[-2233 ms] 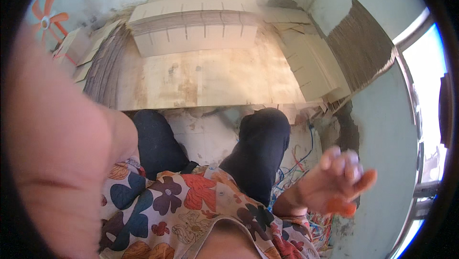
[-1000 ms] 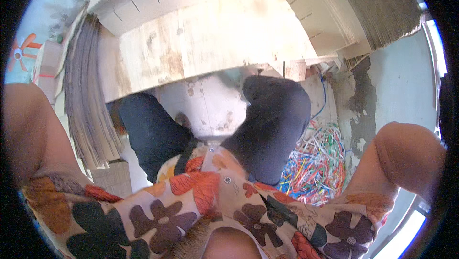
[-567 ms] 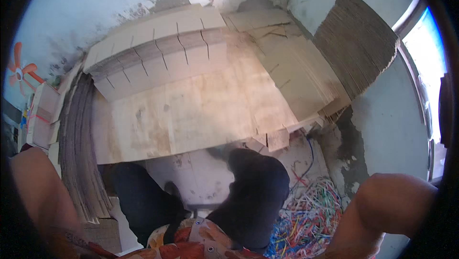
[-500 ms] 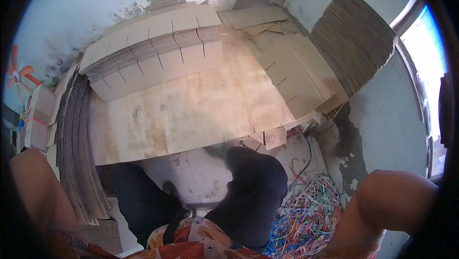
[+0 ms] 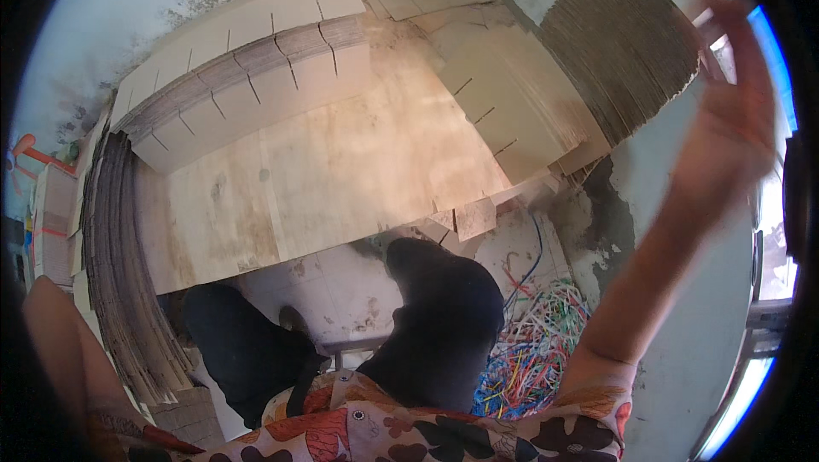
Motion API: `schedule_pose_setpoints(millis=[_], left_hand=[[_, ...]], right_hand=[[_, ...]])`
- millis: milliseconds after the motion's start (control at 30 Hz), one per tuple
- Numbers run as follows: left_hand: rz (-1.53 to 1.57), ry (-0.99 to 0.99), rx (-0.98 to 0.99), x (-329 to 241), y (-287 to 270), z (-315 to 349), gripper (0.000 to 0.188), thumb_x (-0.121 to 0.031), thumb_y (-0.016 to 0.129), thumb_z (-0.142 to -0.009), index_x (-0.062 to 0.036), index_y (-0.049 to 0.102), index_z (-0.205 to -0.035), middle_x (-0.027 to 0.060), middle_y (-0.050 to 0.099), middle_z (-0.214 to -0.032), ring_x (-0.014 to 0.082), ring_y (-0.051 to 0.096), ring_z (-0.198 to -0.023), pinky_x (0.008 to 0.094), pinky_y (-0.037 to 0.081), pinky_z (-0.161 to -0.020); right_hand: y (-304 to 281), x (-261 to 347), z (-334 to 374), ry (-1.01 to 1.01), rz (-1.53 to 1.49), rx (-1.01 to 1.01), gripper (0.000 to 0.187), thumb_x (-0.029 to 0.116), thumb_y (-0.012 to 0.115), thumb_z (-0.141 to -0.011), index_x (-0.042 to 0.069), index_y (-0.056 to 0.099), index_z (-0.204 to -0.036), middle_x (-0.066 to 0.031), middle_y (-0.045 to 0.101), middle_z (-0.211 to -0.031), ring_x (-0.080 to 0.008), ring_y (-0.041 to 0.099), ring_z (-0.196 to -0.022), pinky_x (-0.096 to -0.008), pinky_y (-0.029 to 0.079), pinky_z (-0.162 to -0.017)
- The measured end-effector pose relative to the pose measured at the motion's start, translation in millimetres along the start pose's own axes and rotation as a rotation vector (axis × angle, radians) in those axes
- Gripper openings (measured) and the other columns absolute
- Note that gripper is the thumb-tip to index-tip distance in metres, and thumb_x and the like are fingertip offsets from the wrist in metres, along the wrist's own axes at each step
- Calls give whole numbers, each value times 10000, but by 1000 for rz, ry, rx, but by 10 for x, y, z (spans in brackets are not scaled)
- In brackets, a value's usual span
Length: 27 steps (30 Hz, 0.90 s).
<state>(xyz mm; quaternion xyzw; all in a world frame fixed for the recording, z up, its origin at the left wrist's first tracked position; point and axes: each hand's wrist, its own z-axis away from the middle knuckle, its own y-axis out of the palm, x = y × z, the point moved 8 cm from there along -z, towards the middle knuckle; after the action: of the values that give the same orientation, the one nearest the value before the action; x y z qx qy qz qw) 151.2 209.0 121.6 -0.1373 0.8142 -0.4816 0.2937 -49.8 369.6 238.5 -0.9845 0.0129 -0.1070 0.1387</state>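
Right hand (image 5: 738, 108) near the corrugated cardboard stack (image 5: 623, 44)

Holds blurred fingers loosely parted; cannot tell the left hand's, out of view. Stacked at the wooden worktop's (image 5: 316, 172) right edge, long axis running along it, far corner toward near. Behind, a flaking wall (image 5: 119, 31); below, tangled straps (image 5: 537, 351).

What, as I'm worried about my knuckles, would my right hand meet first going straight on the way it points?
Probably the edge of the bright opening, beside the upright cardboard stack; the right hand is blurred and depth is unclear, so the stack might come first.
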Motion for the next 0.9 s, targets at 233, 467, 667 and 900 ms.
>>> schedule_pose_setpoints(millis=[233, 467, 667, 900], left_hand=[[-3, -44, 22, -125, -105, -88, 270, -122, 767, -698, 6, 687, -922, 122, 704, -880, 183, 678, -788, 288, 534, -613], [23, -57, -38, -30, -144, 18, 241, -117, 757, -708, 4, 693, -906, 122, 707, -865, 180, 682, -778, 287, 536, -599], [101, -106, -256, 116, -243, 333, 216, -113, 749, -716, 3, 698, -892, 121, 710, -851, 178, 685, -768, 286, 538, -588], [15, -942, -811, 1736, -89, 1192, 239, -113, 760, -754, 21, 671, -931, 110, 704, -880, 176, 672, -785, 294, 531, -698]], right_hand=[[498, -2536, 1928, 521, 923, 546, 566, 247, 756, -774, 127, 522, -1275, -151, 591, -1177, -301, 529, -1117, -451, 445, -886], [435, -2910, 2569, 597, 1119, 781, 629, 350, 741, -754, 126, 468, -1274, -126, 540, -1187, -316, 459, -1160, -493, 380, -901], [140, -3177, 2569, 621, 919, 634, 381, 277, 728, -770, 88, 555, -1052, -114, 596, -1049, -309, 538, -1042, -451, 428, -818], [302, -2821, 2218, 703, 758, 593, 293, 293, 671, -814, 43, 569, -925, -174, 626, -907, -380, 581, -912, -465, 441, -752]])
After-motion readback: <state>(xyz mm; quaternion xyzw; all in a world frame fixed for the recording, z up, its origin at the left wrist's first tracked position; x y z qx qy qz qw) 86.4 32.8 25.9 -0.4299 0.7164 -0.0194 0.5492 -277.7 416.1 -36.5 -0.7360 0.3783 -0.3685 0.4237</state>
